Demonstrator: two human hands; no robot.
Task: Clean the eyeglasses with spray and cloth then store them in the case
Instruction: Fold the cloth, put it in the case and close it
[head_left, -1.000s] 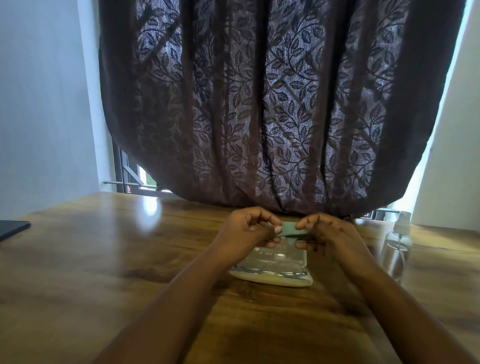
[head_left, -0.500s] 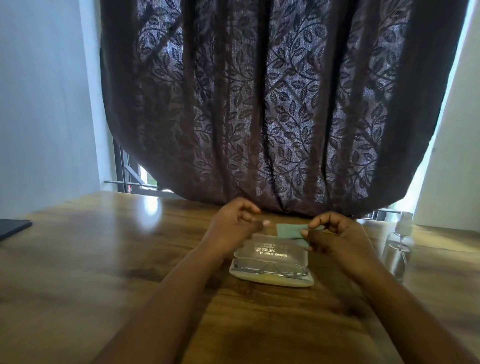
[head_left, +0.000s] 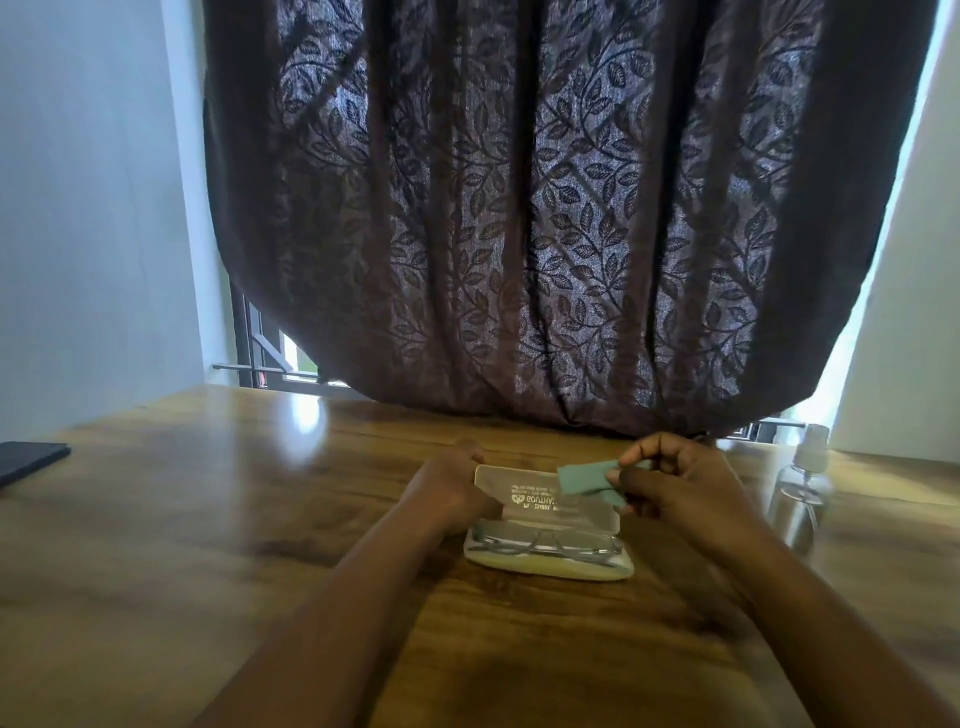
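An open cream eyeglass case (head_left: 545, 566) lies on the wooden table (head_left: 208, 519), its lid (head_left: 524, 493) raised toward the curtain with printed lettering inside. Thin-framed eyeglasses (head_left: 545, 543) lie folded in the case's base. My left hand (head_left: 447, 493) grips the lid's left edge. My right hand (head_left: 685, 488) pinches a small folded green cloth (head_left: 584, 478) above the lid's right part. A clear spray bottle (head_left: 802, 493) with a white nozzle stands upright to the right of my right hand.
A dark leaf-patterned curtain (head_left: 519, 234) hangs just behind the case, touching the table's far edge. A dark flat device (head_left: 26, 460) lies at the table's left edge. White walls flank the window on both sides.
My left hand let go of the cloth and moved down to the lid's left edge. My right hand keeps the cloth, now over the lid's right side.
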